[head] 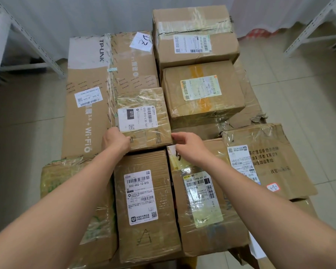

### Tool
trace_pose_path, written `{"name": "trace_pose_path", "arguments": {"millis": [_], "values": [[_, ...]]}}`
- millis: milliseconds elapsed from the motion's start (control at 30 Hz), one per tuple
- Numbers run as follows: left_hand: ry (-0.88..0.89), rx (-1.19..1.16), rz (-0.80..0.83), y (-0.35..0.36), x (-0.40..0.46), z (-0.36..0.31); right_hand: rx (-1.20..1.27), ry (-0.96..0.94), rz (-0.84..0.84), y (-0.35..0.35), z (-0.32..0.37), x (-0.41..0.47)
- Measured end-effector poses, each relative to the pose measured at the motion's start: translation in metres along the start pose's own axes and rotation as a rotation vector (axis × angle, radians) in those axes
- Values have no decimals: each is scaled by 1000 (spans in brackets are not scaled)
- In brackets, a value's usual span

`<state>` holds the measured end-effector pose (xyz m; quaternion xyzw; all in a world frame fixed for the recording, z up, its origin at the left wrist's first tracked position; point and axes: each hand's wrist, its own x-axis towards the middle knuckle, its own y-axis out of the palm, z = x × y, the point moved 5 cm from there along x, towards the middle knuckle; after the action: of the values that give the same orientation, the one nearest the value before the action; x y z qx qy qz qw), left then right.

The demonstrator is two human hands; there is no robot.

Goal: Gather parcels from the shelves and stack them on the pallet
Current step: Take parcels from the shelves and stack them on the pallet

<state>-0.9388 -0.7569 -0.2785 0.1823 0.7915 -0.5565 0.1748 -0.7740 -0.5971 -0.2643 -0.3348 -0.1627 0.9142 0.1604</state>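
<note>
Fingers of the left hand [115,139] curl over the near-left corner of the small taped parcel [144,119], clamped on its edge. Right hand [190,147] sits at the parcel's near-right corner; fingers bent, tips at the corner edge, thumb side up. Cannot tell whether they actually pinch it or only touch.

Small taped parcel: brown carton under wrinkled clear tape, white label reading 010. Lies flat atop the long TP-LINK carton [97,94], over that carton's right side, near the middle of the stack.

Near row, below the hands: tall carton with label 502-602-12-815 [145,204], drawn triangle on its near end. Just right of it and touching, a taped carton with a yellowish label [204,206]; right forearm crosses above it. Left of the tall carton, a carton wrapped in green-printed tape [74,191], partly under the left forearm.

Right side: flat crushed carton with printed characters [270,162], tilted, small red-edged sticker near its corner.

Far row: carton with orange tape stripe and yellow-edged label [202,92]; behind it, a larger carton with a white label [194,37]. Torn cardboard shows beneath their right edges.

Pallet itself hidden under the cartons. Pale tiled floor [299,94] all round. White slotted shelf legs [37,45] at far left, another at far right.
</note>
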Motion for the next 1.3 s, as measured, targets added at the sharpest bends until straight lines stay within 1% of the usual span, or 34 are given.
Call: {"name": "trace_pose_path", "arguments": {"millis": [267,467,600,700,900,1000,1200,1300], "values": [[-23,6,22,1,-3,-1,-7,16,-59,2,-5,1],[-40,26,40,0,-6,-2,-22,6,-71,2,-1,-1],[-37,74,54,-3,-20,-9,-52,12,-69,2,1,-6],[-30,68,67,-12,-37,-18,-66,32,-85,-8,7,-16],[-9,-79,101,-52,-78,-49,-65,15,-142,-55,39,-50],[43,-116,137,-74,-109,-75,-43,-10,-179,-84,63,-74],[147,-353,226,-117,-181,-124,36,-91,-306,-142,110,-141],[233,-422,268,-138,-222,-147,70,-125,-386,-167,127,-188]]}}
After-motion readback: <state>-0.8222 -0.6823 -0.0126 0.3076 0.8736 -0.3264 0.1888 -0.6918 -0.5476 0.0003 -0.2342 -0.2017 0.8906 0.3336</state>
